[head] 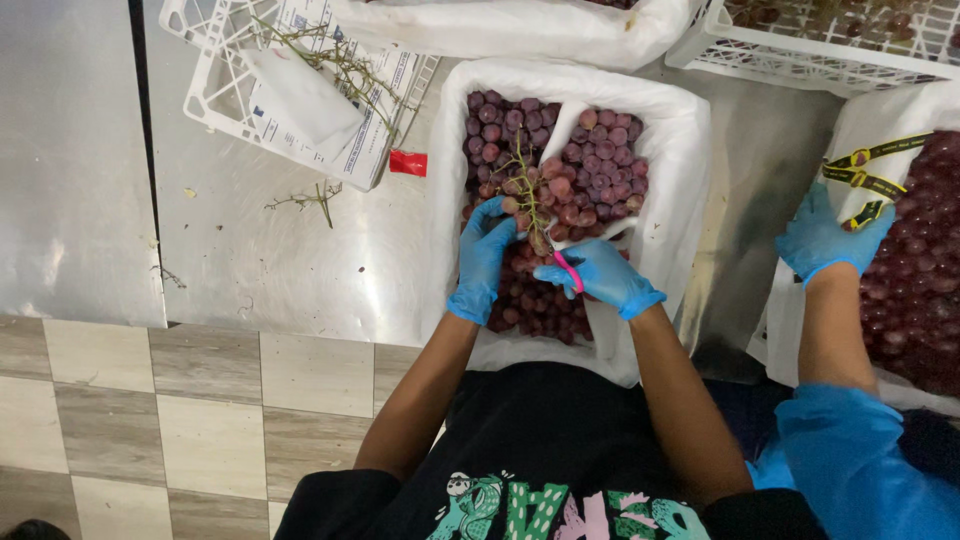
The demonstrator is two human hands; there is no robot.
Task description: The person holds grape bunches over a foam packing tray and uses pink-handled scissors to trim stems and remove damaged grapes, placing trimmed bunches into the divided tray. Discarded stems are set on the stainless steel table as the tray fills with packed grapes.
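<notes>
- Both hands wear blue gloves and work over the near end of the crate, a white-lined box full of red grapes.
- Left hand grips a bunch from its left side, fingers curled around the lower fruit and the green stem that rises out of it.
- Right hand is closed around pink scissors; the handle shows between the fingers, and the tips point at the base of the bunch, just beside the left fingers.
- Whether the blades are parted I cannot tell.
- Bunch sits above the loose grapes in the crate, near its middle.
- Crate stands on a steel table, close to the table's front edge.
- Left of the crate, bare stems lie on the table, and a small red scrap lies just beside the crate's wall.
- Farther left and up, a white tray holds papers and more stems.
- Right of the crate, a co-worker's hand, also gloved in blue, holds yellow-and-black snips at the rim of a second crate of grapes.
</notes>
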